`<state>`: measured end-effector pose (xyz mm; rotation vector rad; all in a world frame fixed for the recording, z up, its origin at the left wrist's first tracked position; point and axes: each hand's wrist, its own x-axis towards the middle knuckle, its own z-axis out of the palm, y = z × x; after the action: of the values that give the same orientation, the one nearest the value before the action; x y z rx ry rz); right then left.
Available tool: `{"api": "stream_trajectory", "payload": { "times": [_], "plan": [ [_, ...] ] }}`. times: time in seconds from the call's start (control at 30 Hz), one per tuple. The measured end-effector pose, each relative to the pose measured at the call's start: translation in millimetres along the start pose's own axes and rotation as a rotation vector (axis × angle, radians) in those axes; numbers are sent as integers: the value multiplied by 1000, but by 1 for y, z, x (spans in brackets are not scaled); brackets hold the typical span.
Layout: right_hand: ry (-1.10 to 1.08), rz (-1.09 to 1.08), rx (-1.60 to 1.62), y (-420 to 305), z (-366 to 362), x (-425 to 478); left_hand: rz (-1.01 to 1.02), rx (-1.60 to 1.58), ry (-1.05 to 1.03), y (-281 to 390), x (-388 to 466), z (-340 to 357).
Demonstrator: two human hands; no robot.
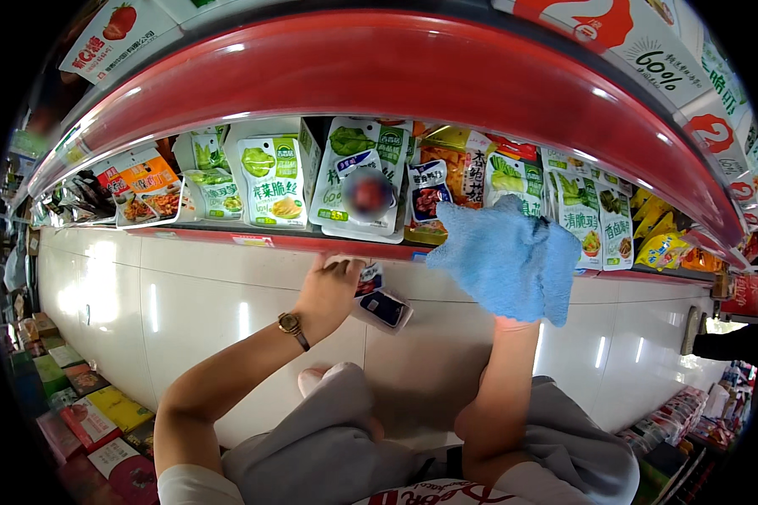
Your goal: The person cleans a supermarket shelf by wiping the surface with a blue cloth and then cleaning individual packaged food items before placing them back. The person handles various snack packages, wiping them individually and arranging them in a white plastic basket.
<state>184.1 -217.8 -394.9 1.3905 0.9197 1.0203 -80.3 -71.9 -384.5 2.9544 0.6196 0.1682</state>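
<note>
My left hand (331, 287), with a watch at its wrist, is closed on small dark-blue and white snack packets (382, 308) just in front of the lower shelf edge. A blue cloth (508, 255) covers my right hand (517, 315), whose fingers are hidden; the cloth touches or overlaps the shelf front near green and white food pouches (508, 177). Between the hands, on the shelf, a small blue and white packet (429, 189) stands by an orange pouch (460, 158). Another small packet (366, 189) lies against a large green and white pouch (331, 205).
A red shelf edge (379, 69) curves above the pouches. Orange snack packs (148, 183) stand at the left, yellow packets (663, 246) at the right. Boxed goods (110, 416) lie at lower left. Another person's leg (733, 343) shows at the right.
</note>
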Motion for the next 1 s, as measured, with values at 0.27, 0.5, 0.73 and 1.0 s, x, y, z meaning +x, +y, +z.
{"api": "stream_trajectory", "payload": {
  "times": [0.27,0.5,0.73,1.0],
  "plan": [
    [-248,134,3356,62,-74,8,-261,-715,136,29,33,-99],
    [-439,401,3079,73,-119,16,-208,-747,146,29,33,-105],
    [-181,318,3165,64,-126,18,-264,-741,145,23,27,-100],
    [-301,490,2920,71,-122,21,-231,-700,207,20,34,-111]
  ]
}}
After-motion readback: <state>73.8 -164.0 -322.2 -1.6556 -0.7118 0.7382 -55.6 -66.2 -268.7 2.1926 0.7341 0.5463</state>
